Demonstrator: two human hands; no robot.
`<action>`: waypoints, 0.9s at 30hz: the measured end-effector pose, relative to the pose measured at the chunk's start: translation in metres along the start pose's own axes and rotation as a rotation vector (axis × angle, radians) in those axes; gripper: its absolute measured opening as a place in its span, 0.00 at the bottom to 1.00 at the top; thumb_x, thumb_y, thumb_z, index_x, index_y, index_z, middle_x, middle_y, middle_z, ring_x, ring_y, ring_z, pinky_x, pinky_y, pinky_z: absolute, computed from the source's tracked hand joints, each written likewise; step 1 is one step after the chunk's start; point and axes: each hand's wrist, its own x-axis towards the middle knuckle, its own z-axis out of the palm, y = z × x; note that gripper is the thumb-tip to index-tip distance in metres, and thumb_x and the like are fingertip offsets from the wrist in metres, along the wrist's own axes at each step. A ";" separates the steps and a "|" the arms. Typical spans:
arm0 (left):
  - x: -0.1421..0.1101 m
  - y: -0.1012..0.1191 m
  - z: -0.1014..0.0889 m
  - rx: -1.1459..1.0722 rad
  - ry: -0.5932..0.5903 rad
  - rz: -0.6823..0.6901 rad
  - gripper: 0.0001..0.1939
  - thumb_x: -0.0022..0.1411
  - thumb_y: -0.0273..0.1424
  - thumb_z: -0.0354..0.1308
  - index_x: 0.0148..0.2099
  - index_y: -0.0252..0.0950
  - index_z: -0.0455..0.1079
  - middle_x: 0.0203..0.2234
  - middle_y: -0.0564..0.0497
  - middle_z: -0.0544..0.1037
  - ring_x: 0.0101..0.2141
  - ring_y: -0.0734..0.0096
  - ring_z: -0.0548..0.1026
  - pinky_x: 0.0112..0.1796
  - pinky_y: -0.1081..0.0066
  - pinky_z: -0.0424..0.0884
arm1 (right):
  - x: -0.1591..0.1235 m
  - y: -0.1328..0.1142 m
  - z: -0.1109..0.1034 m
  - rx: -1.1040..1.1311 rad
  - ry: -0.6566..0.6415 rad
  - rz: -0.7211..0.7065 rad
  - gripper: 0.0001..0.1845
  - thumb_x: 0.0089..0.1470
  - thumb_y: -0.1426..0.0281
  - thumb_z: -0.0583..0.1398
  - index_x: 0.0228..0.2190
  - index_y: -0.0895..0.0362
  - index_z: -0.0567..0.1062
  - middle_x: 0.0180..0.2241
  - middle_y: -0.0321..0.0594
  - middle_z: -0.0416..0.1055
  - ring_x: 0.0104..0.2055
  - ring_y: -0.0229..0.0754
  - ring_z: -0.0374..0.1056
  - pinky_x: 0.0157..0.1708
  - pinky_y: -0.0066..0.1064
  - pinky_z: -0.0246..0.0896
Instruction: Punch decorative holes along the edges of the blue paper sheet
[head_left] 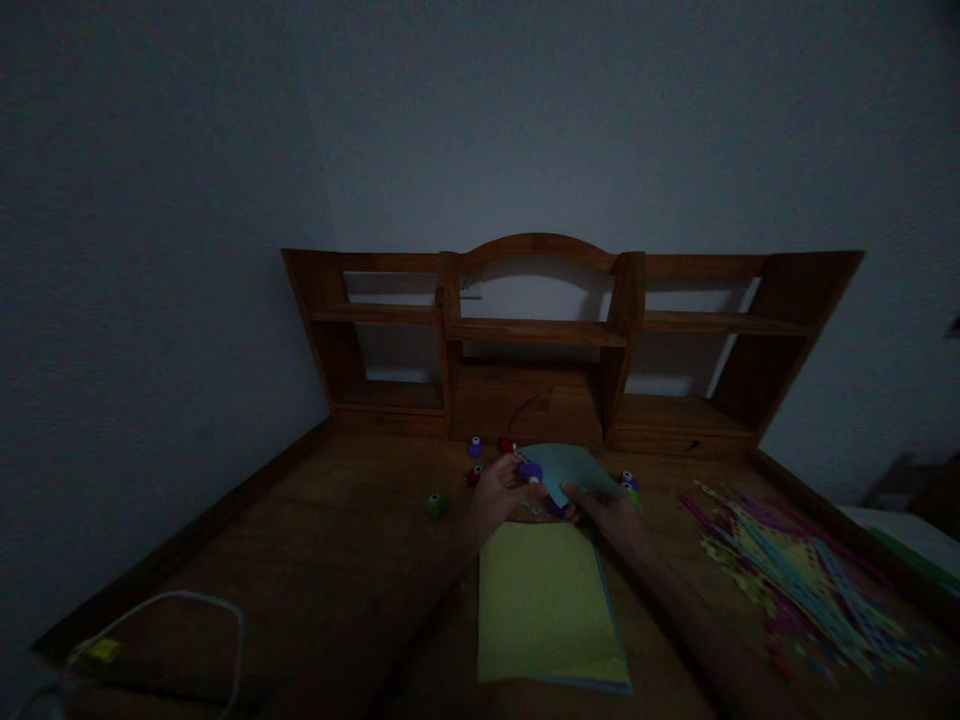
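Over the desk, my left hand point(495, 498) is closed around a small purple craft punch point(530, 470), held at the left edge of a light blue sheet of paper point(566, 468). My right hand point(609, 515) pinches the lower edge of that sheet between thumb and fingers. Under the right fingers a dark blue shape point(556, 509) shows, too dim to make out. Tiny paper bits lie below the hands. Closer to me rests a stack of yellow paper point(551, 600) with blue edges underneath.
More small punches stand around the hands: purple point(475, 447), red point(474, 476), green point(436, 505) and a purple one at right point(628, 480). Punched coloured paper strips point(795, 570) heap on the right. A wooden shelf point(536, 330) stands behind; a white cable point(187, 595) curves at left.
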 end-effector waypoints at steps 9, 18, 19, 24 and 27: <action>-0.005 0.008 -0.001 0.050 -0.033 0.014 0.21 0.46 0.34 0.72 0.41 0.34 0.71 0.38 0.47 0.78 0.39 0.65 0.76 0.43 0.68 0.69 | 0.001 0.003 0.000 -0.055 -0.010 0.034 0.26 0.45 0.47 0.63 0.13 0.55 0.77 0.18 0.43 0.75 0.24 0.46 0.70 0.29 0.33 0.61; -0.006 0.008 -0.001 0.065 -0.041 0.010 0.20 0.48 0.36 0.72 0.43 0.35 0.74 0.40 0.45 0.79 0.41 0.63 0.76 0.45 0.66 0.70 | 0.002 0.006 -0.001 -0.037 -0.035 0.036 0.26 0.45 0.48 0.64 0.13 0.57 0.76 0.18 0.44 0.74 0.23 0.44 0.68 0.27 0.32 0.59; -0.005 0.009 -0.001 0.067 -0.034 0.009 0.20 0.47 0.36 0.72 0.42 0.35 0.74 0.40 0.45 0.79 0.40 0.63 0.76 0.44 0.66 0.70 | 0.002 0.008 -0.001 -0.030 -0.045 0.021 0.26 0.46 0.49 0.64 0.13 0.57 0.76 0.18 0.44 0.74 0.23 0.44 0.68 0.28 0.32 0.59; -0.005 0.009 0.000 0.062 -0.017 0.014 0.20 0.46 0.36 0.72 0.41 0.35 0.73 0.39 0.46 0.79 0.40 0.62 0.76 0.43 0.67 0.70 | 0.001 0.004 -0.001 0.018 -0.099 -0.025 0.25 0.47 0.50 0.64 0.14 0.56 0.74 0.18 0.44 0.74 0.24 0.44 0.69 0.29 0.32 0.61; -0.005 0.009 0.000 0.064 -0.001 0.013 0.20 0.45 0.36 0.73 0.40 0.34 0.73 0.38 0.45 0.79 0.40 0.62 0.76 0.43 0.67 0.71 | -0.002 0.000 0.001 0.073 -0.104 -0.037 0.23 0.46 0.51 0.65 0.15 0.55 0.73 0.18 0.43 0.74 0.23 0.44 0.69 0.30 0.33 0.62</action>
